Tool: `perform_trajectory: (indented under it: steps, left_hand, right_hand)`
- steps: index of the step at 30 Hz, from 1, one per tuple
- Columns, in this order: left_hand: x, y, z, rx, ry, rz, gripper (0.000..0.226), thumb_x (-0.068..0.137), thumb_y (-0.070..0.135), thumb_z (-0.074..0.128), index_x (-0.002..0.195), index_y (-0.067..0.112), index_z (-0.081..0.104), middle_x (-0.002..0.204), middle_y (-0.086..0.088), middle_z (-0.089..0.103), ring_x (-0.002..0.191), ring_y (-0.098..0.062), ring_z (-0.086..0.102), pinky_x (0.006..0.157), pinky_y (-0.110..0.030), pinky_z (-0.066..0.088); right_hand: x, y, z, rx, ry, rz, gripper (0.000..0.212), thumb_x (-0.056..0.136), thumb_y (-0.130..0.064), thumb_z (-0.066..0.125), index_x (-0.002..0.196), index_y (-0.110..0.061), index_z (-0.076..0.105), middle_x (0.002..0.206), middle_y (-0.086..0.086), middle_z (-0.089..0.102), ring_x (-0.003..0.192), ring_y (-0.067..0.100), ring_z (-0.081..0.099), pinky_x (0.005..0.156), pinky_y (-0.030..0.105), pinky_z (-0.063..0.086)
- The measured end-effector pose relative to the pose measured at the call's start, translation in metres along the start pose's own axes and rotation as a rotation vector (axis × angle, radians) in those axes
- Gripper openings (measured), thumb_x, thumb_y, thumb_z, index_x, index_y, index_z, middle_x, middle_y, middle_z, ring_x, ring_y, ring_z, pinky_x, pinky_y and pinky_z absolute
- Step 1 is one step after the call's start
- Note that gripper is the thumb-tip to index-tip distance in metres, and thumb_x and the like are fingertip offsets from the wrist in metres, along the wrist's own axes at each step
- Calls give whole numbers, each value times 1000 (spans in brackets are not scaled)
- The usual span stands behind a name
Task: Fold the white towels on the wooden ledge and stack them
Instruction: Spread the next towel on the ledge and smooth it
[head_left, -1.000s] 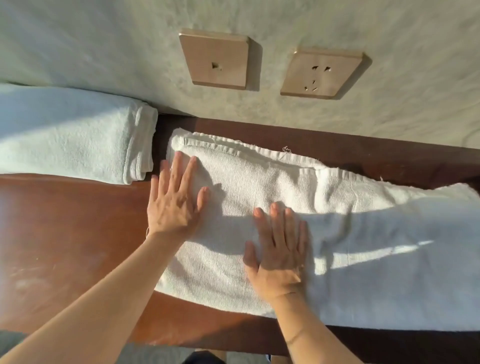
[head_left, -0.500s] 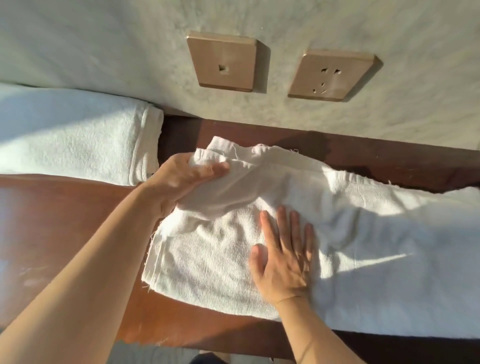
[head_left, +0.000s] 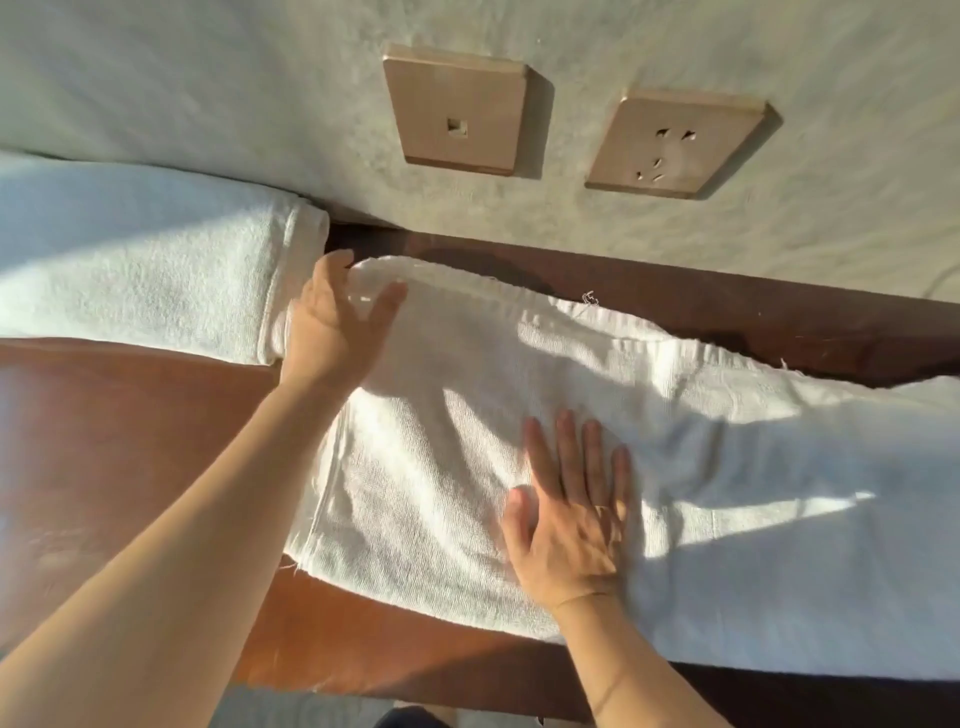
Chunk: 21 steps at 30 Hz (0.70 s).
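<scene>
A white towel (head_left: 737, 467) lies spread across the brown wooden ledge (head_left: 130, 441), running off the right side of the view. My left hand (head_left: 332, 327) holds the towel's far left corner, thumb on top of the cloth and fingers tucked at its edge. My right hand (head_left: 566, 519) presses flat on the towel's middle near the front, fingers straight. A second white towel (head_left: 140, 270), folded, sits on the ledge at the left against the wall, just beside my left hand.
The wall rises right behind the ledge, with a blank-style switch plate (head_left: 457, 109) and a power socket (head_left: 675, 143) on it. A strip of dark ledge (head_left: 727, 317) shows behind the towel. The ledge's front edge runs below my forearms.
My left hand left its flat rest, picked up the towel's far left corner, and has now brought it back and to the left beside the folded towel. My right hand stayed pressed in place.
</scene>
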<state>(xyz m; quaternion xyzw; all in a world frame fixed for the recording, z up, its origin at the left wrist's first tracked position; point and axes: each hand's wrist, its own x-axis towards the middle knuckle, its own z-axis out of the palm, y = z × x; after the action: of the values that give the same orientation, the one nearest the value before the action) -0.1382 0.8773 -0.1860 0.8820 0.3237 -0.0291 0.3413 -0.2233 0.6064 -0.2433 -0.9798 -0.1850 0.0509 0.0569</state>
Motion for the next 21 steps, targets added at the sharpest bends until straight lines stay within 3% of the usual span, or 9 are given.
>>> perform_trajectory:
  steps: [3,5,7,9,11,13,15,19,21]
  left_hand:
    - [-47,-27,4,107,-33,-31,77,91,70,47,148,20,32,140,-11,57,115,-37,62,88,-47,51]
    - [-80,-47,5,201,-38,-102,78,85,78,41,137,19,40,124,-12,64,104,-38,65,81,-46,52]
    - [-108,-65,4,216,-60,-147,79,81,88,35,107,15,51,92,-7,65,82,-33,63,66,-40,47]
    - [-124,-72,3,132,-99,-168,78,73,93,35,78,16,44,69,-3,56,63,-25,54,54,-37,39]
    - [-131,-76,3,108,-90,-126,71,74,86,51,70,16,38,61,-2,51,55,-21,47,51,-35,35]
    - [-134,-79,4,90,-61,-81,56,82,61,69,71,17,37,61,0,49,54,-17,43,50,-31,35]
    - [-137,-87,3,50,-35,-38,45,88,44,72,75,14,40,66,0,50,57,-14,43,51,-27,34]
    - [-143,-101,4,128,35,-42,43,88,50,69,81,14,45,79,3,53,68,-26,47,56,-37,33]
    - [-148,-95,10,181,125,-99,38,88,53,68,100,20,53,100,4,58,85,-28,54,68,-38,39]
  right_hand:
    - [4,0,5,-2,23,-4,67,96,-45,36,159,-23,29,167,10,21,155,33,17,120,60,22]
    - [5,2,5,-5,26,-16,68,96,-47,35,159,-24,28,168,9,17,155,31,14,121,60,19]
    - [3,4,4,-1,11,-9,68,96,-47,32,161,-27,22,170,5,12,157,28,8,122,59,15]
    - [1,3,3,29,24,4,67,96,-45,32,160,-28,23,170,4,12,157,27,7,122,59,15]
    - [2,2,4,38,33,12,67,96,-44,33,160,-29,23,169,3,12,157,26,7,122,59,15]
    - [1,2,5,32,33,13,67,96,-44,34,161,-30,22,170,1,11,157,26,6,123,59,13]
    - [-1,2,5,34,31,13,66,96,-43,33,160,-31,23,170,1,11,157,25,5,123,58,12]
    - [-2,0,7,72,55,-1,65,95,-42,36,159,-32,28,169,1,17,156,26,10,124,57,11]
    - [-3,-1,8,88,69,5,64,96,-42,36,159,-32,29,168,1,18,157,25,10,124,56,10]
